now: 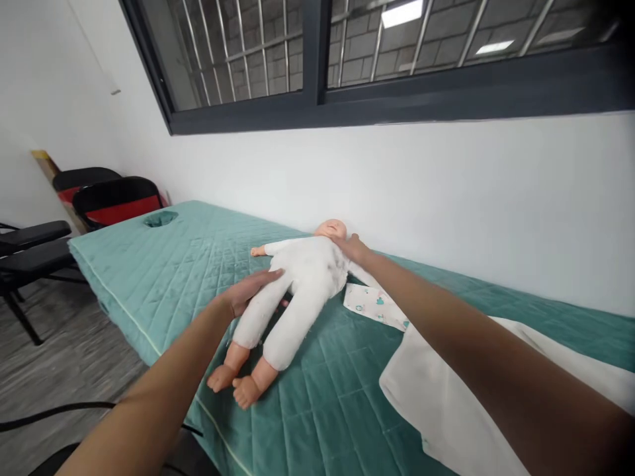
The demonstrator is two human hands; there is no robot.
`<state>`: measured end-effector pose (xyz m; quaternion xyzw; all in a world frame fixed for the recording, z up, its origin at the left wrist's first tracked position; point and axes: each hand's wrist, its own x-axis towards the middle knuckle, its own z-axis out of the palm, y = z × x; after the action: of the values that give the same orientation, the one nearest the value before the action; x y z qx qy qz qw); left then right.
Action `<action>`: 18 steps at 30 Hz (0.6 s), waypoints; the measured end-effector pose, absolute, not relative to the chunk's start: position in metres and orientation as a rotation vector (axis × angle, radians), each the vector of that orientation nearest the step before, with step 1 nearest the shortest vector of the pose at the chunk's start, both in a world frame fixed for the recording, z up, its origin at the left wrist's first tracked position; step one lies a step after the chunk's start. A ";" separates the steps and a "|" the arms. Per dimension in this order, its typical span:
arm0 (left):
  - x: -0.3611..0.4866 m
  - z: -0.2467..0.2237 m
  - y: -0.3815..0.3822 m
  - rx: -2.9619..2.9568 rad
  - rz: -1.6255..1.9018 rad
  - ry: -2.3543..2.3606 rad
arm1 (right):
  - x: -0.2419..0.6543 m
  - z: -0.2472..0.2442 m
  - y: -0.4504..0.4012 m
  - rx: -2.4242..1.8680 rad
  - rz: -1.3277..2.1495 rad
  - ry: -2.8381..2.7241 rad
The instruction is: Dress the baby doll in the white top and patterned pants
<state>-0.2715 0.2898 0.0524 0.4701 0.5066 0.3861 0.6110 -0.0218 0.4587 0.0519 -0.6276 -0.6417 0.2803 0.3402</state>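
A baby doll (307,264) with a white cloth body and bare plastic feet lies on its back on the green quilted bed, its head by the wall. My left hand (254,289) is closed round one thigh, thumb on top and fingertips showing between the legs. At the doll's neck and shoulder, my right hand (351,250) is closed on it, the fingers partly hidden. A white cloth (446,390) lies under my right forearm, and a strip of white fabric with small green prints (374,305) is beside the doll's arm.
The green quilted bed cover (198,264) has a round face hole (161,219) at its far left end. Black and red chairs (119,201) stand past that end. Behind the bed is a white wall (471,198) under a barred window (317,59). A black cable (59,411) runs at lower left.
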 end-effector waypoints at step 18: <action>-0.147 0.110 0.196 1.098 1.127 0.851 | 0.093 0.195 0.343 -1.575 0.626 -1.800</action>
<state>-0.1466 0.1956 0.1101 0.4789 0.3710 0.4912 0.6259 0.0928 0.3434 0.1955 -0.6018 -0.6877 0.2391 0.3282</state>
